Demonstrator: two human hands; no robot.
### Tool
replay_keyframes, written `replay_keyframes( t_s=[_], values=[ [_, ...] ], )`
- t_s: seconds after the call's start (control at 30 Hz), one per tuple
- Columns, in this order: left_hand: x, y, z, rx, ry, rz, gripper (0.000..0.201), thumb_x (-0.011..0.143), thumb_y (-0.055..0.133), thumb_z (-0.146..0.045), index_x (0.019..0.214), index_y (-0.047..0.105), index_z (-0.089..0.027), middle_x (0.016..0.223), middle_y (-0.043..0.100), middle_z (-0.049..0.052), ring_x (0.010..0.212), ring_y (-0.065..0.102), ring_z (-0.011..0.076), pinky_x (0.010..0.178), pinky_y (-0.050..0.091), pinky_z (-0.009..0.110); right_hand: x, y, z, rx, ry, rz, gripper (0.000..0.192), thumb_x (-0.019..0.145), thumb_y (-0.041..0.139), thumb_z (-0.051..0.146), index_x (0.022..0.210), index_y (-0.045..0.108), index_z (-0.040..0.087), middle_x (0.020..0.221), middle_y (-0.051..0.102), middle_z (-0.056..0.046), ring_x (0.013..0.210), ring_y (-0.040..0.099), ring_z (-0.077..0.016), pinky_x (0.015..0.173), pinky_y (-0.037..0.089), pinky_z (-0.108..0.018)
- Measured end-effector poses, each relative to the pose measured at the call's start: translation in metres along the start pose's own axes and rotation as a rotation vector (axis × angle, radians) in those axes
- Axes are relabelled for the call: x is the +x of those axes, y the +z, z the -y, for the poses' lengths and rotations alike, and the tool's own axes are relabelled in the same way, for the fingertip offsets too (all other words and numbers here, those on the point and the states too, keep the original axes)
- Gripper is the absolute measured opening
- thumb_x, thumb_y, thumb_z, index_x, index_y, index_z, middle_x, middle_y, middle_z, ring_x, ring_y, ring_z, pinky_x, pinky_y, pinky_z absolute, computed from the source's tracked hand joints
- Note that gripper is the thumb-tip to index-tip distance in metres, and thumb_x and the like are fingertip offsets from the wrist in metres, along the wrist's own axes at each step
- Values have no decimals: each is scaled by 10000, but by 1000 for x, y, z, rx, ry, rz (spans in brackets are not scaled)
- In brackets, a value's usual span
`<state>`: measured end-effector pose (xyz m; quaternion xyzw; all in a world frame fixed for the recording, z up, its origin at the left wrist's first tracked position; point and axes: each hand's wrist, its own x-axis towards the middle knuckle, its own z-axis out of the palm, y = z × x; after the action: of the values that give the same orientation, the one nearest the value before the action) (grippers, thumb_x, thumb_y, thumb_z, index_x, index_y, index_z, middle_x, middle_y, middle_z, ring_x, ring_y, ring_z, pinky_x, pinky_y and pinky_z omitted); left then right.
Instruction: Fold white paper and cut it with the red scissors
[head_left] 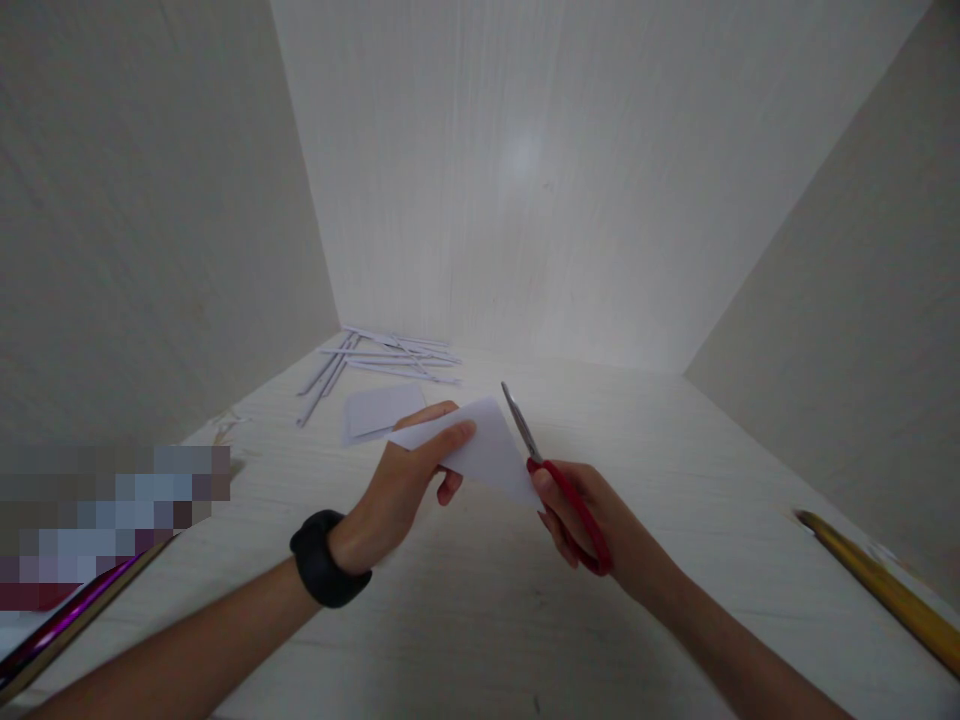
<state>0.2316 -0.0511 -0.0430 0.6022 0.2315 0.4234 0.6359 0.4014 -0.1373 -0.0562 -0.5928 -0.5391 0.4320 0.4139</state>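
Near the middle of the frame, the left hand (409, 475) held a folded white paper (487, 450) above the pale desk (675, 470), thumb on top and fingers (450, 488) curled beneath, pinching its left end. The right hand (592, 520) had its fingers closed through the red handles of the scissors (559, 480), whose blades looked nearly shut and lay against the paper's right edge, tips pointing toward the top of the frame. To cut well here, the paper probably needed to stay taut and level, with the blades opened wide and the sheet fed deep into them, the left hand turning the paper rather than the scissors twisting. In the upper left of the desk lay a scatter of thin paper strips (382, 358) and, just below them, a small paper offcut (379, 410). A yellow ruler-like stick (877, 575) lay at the right edge, and a shiny purple sheet (60, 620) at the lower left.
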Motion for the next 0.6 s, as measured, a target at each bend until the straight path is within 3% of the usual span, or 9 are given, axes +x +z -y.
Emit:
replay_keyframes(
  t_s=[0.13,0.27,0.43,0.6],
  values=[
    [3,-4,0,74,-54,163,280,842,588,-333,631,528,-160,526,444,-57,424,371,50,375,252,166,8,-10,-8,-213,14,-30,432,859,448,561,644,494,190,480,473,29,387,441,-110,393,345,-230],
    [4,-4,1,141,-162,374,241,793,642,-361,669,597,-160,570,500,-39,469,430,74,399,310,175,10,-14,-15,-710,-92,-108,123,822,562,263,791,600,150,771,631,-85,693,573,-201,647,440,-313],
    [5,-3,2,218,-223,381,243,727,706,-360,671,592,-153,582,500,-40,531,458,90,478,335,190,8,-9,-17,-893,-202,-94,252,830,530,107,1062,627,107,1033,601,-142,946,565,-235,853,446,-347],
    [4,-4,0,213,-185,394,306,748,693,-378,637,516,-154,584,433,-56,537,406,77,483,280,191,6,-4,-18,-926,-258,-60,211,815,526,32,949,666,117,1046,570,-144,967,531,-230,878,448,-351]
  ],
)
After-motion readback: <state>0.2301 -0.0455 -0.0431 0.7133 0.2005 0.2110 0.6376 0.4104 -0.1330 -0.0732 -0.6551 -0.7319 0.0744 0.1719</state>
